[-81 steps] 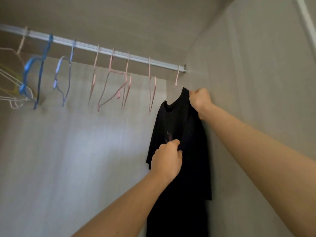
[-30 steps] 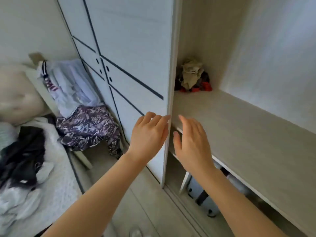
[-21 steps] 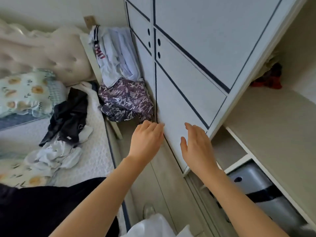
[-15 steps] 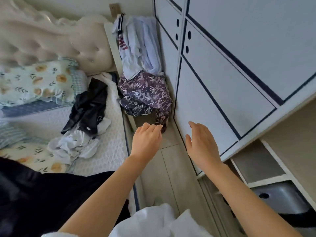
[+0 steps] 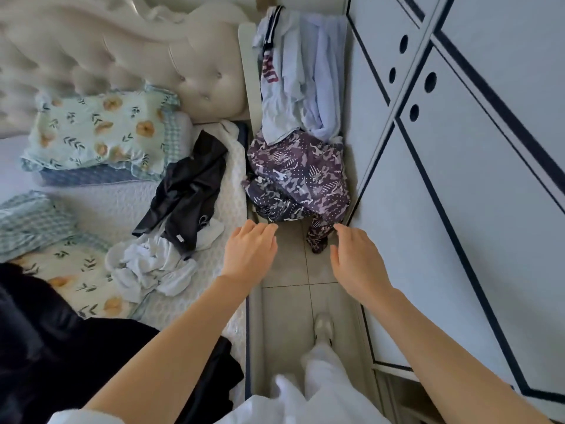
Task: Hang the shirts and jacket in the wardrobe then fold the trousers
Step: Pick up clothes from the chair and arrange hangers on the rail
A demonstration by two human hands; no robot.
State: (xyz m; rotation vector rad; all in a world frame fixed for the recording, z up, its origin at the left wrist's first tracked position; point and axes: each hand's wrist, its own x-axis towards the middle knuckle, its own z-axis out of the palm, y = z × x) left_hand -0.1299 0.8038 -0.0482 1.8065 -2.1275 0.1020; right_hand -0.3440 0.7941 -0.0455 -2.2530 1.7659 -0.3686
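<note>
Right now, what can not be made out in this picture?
Head view: the wardrobe interior, hidden behind the wardrobe door panels.
Head view: the red lettering on the pale garment, partly hidden by folds.
Head view: the dark cloth at lower left, cut off by the edge.

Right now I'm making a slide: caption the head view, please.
Empty left hand and right hand extend over the floor toward a purple patterned garment beside the bed.

Glossy black cloth garment (image 5: pixel 183 191); matt quilted bedcover (image 5: pixel 101 206); smooth tile floor (image 5: pixel 287 304).
</note>
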